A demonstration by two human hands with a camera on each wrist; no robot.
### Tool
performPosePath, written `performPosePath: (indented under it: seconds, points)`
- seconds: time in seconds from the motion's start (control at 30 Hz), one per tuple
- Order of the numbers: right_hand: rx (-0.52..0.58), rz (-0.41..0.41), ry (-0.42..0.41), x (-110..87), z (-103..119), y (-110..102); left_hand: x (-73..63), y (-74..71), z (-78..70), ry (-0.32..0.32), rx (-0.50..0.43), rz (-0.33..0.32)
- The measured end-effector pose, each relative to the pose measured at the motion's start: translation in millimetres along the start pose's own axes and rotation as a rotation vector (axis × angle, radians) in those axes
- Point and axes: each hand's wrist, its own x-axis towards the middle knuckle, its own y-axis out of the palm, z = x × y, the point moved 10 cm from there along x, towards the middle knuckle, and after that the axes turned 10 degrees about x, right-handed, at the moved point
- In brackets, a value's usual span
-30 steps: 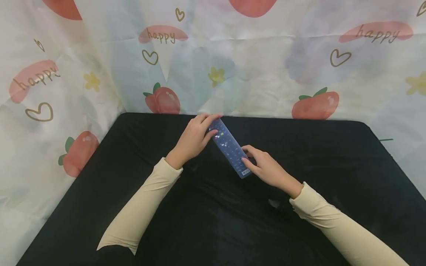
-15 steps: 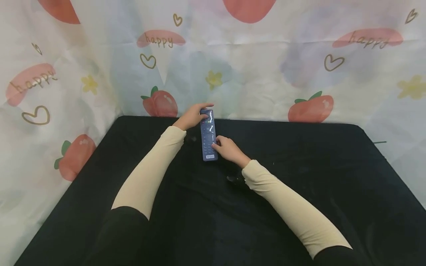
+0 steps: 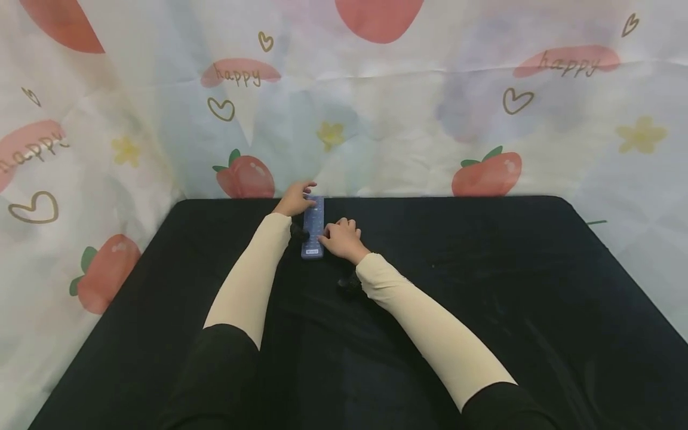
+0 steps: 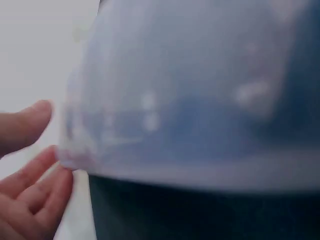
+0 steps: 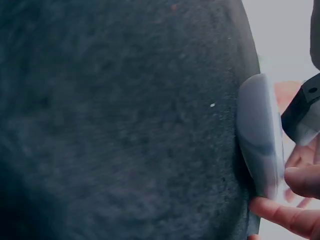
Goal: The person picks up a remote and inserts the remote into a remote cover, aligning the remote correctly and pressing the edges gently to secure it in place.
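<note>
A blue-grey remote control (image 3: 313, 227), which looks wrapped in clear plastic, lies lengthwise on the black table near its back edge. My left hand (image 3: 295, 199) is at the remote's far end. In the left wrist view, its fingertips (image 4: 61, 160) touch a corner of the remote (image 4: 175, 125), with the thumb held apart. My right hand (image 3: 344, 239) rests beside the near right side, fingers loosely bent. In the right wrist view, thumb and index finger (image 5: 280, 212) are at the end of the remote (image 5: 260, 135), not wrapped round it.
The black cloth-covered table (image 3: 457, 286) stretches around the hands. Behind it hangs a pale curtain (image 3: 392, 119) printed with fruit, hearts and "happy". Small dark wrist cameras (image 3: 349, 283) sit under the forearms; one (image 5: 302, 115) shows in the right wrist view.
The remote has turned from slanted to straight and moved left and away, down onto the table. Both hands went with it; their fingers have since loosened from it.
</note>
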Motion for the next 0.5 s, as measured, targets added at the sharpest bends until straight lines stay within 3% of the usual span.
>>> performPosePath:
  seconds: [0.1, 0.3, 0.4, 0.5]
  points:
    - [0.007, -0.001, -0.007, -0.3, 0.3, 0.4, -1.1, 6.4, 10.3, -0.006, 0.006, 0.064]
    - [0.021, 0.000, 0.001, 2.9, -8.4, -4.2, -7.6, 10.6, 10.6, -0.004, -0.040, 0.172]
    - [0.043, 0.016, 0.016, 3.3, -17.2, -11.6, -12.2, 7.1, 11.1, -0.013, -0.010, 0.177]
    - [0.060, 0.014, 0.030, 1.2, -28.8, -25.7, -19.0, 1.7, 12.8, -0.017, 0.084, 0.162]
